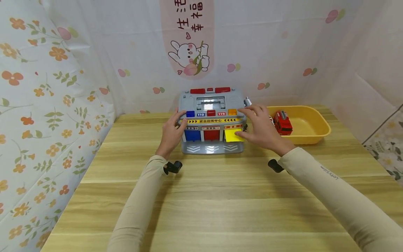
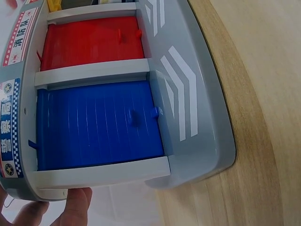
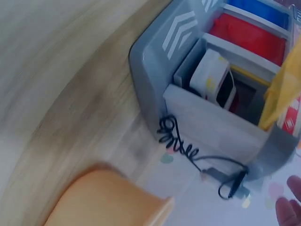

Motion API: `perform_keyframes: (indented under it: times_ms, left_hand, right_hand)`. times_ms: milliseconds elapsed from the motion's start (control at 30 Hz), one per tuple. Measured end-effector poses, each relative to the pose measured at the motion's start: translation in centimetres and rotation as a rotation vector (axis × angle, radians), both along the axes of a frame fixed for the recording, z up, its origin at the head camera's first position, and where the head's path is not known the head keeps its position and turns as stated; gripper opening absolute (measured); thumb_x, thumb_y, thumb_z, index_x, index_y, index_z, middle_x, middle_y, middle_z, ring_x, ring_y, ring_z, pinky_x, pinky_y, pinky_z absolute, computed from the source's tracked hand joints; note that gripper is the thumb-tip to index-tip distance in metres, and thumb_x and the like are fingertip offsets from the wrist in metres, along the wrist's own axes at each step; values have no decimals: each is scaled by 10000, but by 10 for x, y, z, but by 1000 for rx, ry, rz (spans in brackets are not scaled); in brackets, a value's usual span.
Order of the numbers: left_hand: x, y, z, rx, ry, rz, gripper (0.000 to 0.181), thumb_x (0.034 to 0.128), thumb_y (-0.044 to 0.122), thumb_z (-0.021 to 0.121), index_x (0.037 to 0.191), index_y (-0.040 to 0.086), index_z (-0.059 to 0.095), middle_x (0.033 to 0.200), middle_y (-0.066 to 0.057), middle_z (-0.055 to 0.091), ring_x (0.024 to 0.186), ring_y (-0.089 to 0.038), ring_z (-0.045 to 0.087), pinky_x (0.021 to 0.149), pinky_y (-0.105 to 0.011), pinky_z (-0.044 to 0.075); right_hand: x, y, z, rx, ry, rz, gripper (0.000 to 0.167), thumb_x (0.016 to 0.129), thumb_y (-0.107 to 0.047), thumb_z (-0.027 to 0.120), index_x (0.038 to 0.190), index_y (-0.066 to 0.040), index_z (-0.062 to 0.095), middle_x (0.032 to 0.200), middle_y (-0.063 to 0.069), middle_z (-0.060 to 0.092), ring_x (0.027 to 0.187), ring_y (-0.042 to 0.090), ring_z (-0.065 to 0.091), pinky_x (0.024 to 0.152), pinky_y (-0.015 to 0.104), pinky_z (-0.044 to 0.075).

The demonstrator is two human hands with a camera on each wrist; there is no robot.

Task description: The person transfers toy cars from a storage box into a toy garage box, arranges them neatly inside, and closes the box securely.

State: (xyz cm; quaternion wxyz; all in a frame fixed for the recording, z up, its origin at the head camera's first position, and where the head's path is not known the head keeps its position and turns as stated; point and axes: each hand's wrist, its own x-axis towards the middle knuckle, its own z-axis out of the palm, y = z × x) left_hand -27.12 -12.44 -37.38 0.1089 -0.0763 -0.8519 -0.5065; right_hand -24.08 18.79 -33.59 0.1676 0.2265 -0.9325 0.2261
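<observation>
A grey toy garage point(image 1: 201, 101) stands on the table, with a blue door point(image 2: 99, 125), a red door point(image 2: 94, 42) and a yellow door point(image 1: 233, 135). The blue and red doors are down; the yellow one is swung outward. Behind it, a white toy vehicle point(image 3: 210, 75) sits in the bay. My left hand point(image 1: 171, 132) holds the garage's left edge, thumb against its side. My right hand point(image 1: 262, 127) is at the right side, its thumb by the yellow door and its index finger near the orange light point(image 1: 232, 112). Whether that thumb touches the door is unclear.
Right of the garage is a yellow bin point(image 1: 306, 140) holding a red toy fire truck point(image 1: 282, 123) and something partly hidden. A coiled black cord point(image 3: 176, 139) hangs from the garage's right side. A patterned cloth point(image 1: 267, 42) hangs behind the wooden table point(image 1: 214, 206).
</observation>
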Motion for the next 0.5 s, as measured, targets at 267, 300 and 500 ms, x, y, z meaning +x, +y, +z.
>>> perform_keyframes:
  times_ms: [267,300,500]
  left_hand:
    - [0,0,-3,1,2,2,435,1023,362,518,1436,231,556,1673,-34,260,1484,-317,395,1132,-482,439]
    - [-1,0,-3,0,3,4,436,1022,364,518,1435,229,556,1673,-38,262,1481,-317,399,1132,-483,438]
    - [-1,-2,0,0,-6,1,443,1021,374,514,1441,236,550,1674,-19,255,1447,-301,448,1124,-475,454]
  right_hand:
    - [-13,-13,-18,68,-93,-26,1102,697,-333,916,1560,-54,290,1598,245,256,1494,457,121,1181,701,159]
    - [-15,-14,-21,70,-91,-29,1130,688,-334,921,1564,-37,273,1608,245,239,1495,457,116,1184,700,157]
    - [-27,-17,-37,138,10,-42,1172,648,-333,942,1531,32,264,1604,260,203,1477,459,137,1206,658,173]
